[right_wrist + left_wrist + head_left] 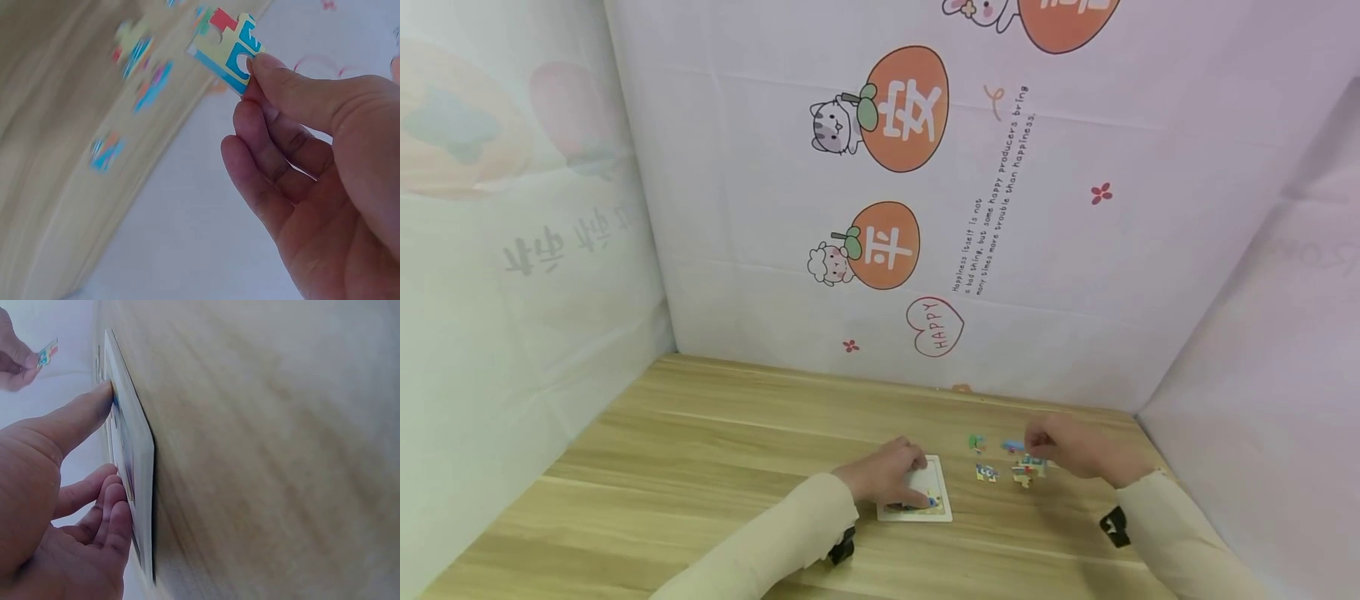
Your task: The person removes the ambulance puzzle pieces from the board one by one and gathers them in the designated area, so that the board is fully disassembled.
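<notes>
My right hand (1067,443) is raised over the loose pieces on the right. Its thumb and index finger pinch a jigsaw puzzle piece (215,49) by one edge; the piece is pale yellow with blue, red and green print. My left hand (886,475) rests on a white-framed puzzle board (913,517), thumb (94,407) pressing its face and the other fingers touching the surface lightly bent. Part of a printed picture shows in the board near the thumb, and the hand hides much of the rest.
Several loose puzzle pieces lie right of the board, among them a green one (976,442), a blue one (1012,446) and one with eye-like print (987,472). The wooden table (737,425) meets white printed cloth walls (760,208) at the back and sides.
</notes>
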`<state>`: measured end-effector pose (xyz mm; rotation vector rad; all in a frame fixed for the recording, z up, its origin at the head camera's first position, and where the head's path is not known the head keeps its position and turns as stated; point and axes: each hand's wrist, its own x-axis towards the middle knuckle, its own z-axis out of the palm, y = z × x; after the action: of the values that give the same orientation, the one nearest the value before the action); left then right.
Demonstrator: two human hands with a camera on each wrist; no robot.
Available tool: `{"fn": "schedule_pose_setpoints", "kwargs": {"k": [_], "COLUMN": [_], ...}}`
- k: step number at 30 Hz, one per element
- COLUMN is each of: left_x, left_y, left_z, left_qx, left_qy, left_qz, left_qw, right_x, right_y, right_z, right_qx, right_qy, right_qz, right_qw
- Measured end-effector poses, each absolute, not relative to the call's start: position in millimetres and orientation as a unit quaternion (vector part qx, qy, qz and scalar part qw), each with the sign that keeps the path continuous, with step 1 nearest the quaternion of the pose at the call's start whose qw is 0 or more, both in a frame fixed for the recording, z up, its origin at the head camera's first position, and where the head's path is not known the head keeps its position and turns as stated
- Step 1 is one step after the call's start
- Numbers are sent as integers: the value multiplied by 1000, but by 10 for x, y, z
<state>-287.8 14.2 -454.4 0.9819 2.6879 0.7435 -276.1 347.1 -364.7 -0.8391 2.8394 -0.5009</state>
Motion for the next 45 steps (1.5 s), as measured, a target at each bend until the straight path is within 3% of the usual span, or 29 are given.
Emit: {"fn": "schedule_pose_setpoints", "kwargs": {"k": [12,30,45], "left_x": [-2857,-2862,-2859], "left_y": [139,157,176], "left_z": [-4533,-4534,-4502], "left_qx": [329,327,326], "left_qy": [905,906,911], "left_qz": [250,247,231], "left_qw": [101,102,101], "right_x": [-2819,-2940,-2916], "right_y": [4028,4083,3869], "right_z": [-3970,-4360,-4162], "right_qx": [-236,-238,-227], "right_qy": [958,956,956], "right_qz": [-159,-170,-185], "right_qw": [24,11,36]}}
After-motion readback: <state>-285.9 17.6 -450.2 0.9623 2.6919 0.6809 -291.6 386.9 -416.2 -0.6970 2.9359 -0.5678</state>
